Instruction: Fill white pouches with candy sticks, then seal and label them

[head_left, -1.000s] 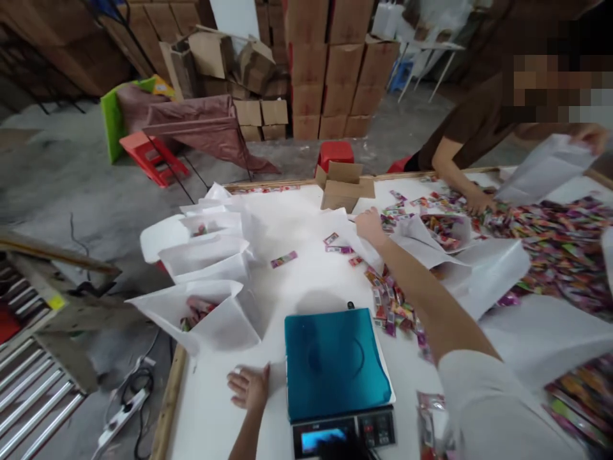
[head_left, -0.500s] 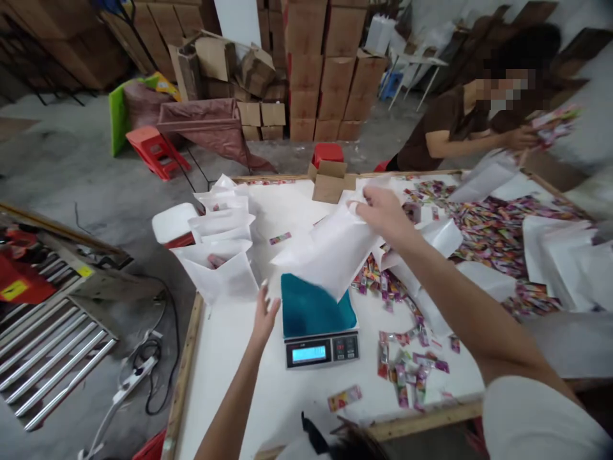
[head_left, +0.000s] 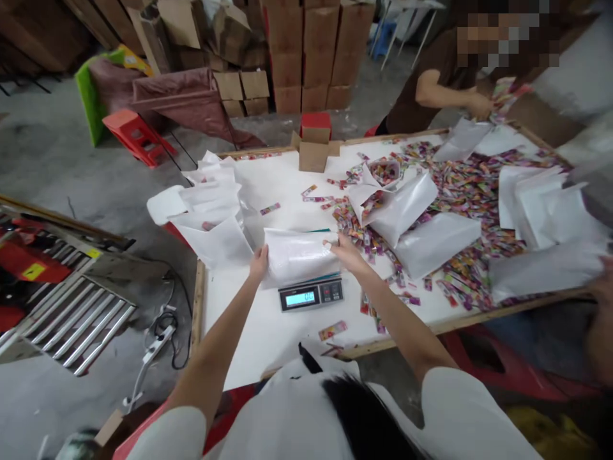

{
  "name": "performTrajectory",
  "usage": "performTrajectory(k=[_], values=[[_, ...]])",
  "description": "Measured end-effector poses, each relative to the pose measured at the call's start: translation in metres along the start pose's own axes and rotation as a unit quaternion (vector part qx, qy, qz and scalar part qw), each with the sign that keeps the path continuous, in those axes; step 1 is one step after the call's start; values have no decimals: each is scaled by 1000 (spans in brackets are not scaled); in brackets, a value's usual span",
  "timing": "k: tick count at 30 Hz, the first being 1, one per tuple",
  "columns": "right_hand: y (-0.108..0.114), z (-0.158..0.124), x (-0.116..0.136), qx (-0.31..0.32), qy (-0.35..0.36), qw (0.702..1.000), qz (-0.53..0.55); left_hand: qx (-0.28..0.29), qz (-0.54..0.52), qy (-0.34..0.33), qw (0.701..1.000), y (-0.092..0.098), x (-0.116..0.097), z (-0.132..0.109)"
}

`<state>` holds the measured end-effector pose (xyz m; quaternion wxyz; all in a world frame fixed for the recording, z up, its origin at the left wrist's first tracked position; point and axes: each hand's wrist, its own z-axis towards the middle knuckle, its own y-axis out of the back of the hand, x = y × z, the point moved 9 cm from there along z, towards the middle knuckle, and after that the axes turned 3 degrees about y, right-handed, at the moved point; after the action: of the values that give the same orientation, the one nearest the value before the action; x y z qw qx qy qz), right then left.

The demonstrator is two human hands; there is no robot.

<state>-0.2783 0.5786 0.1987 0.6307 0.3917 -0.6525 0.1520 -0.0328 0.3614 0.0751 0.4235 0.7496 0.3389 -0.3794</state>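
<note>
Holding a white bag (head_left: 301,260) crosswise, we are gripping its left edge with the left hand (head_left: 260,260) and pinching its right edge with the right hand (head_left: 345,250), so the hands are standing apart with the bag spanning them. Its long axis is running left to right, straight ahead of us, and neither hand is nearer, since both are touching it. Beneath, the scale (head_left: 312,295) is showing only slivers of its teal plate, its display facing us; whether the bag is resting on it or hanging just above, we cannot tell. All this is sitting on a white table (head_left: 239,335): standing bags (head_left: 215,243) are lining our left, wrapped packets (head_left: 472,198) are heaping up to the right, and a cardboard box (head_left: 313,156) is perching by the far edge. Across from us, a co-worker (head_left: 421,105) is holding packets; stacked cartons (head_left: 316,61) are rising behind.
</note>
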Motion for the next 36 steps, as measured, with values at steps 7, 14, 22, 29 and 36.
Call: performTrajectory(k=[7,14,22,29,36], values=[[26,-19,-45,6,-58,997,42,-26,95,-68,993,-20,-10,18],[112,-66,-119,-94,-97,988,68,-87,134,-101,982,25,18,-4],[118,-97,-167,-109,-141,981,79,-128,138,-53,981,74,66,-34],[91,-79,-159,-70,-116,990,36,-128,115,-65,983,66,64,-38],[27,-45,-157,49,-94,991,-77,-103,103,-59,988,49,49,-44]])
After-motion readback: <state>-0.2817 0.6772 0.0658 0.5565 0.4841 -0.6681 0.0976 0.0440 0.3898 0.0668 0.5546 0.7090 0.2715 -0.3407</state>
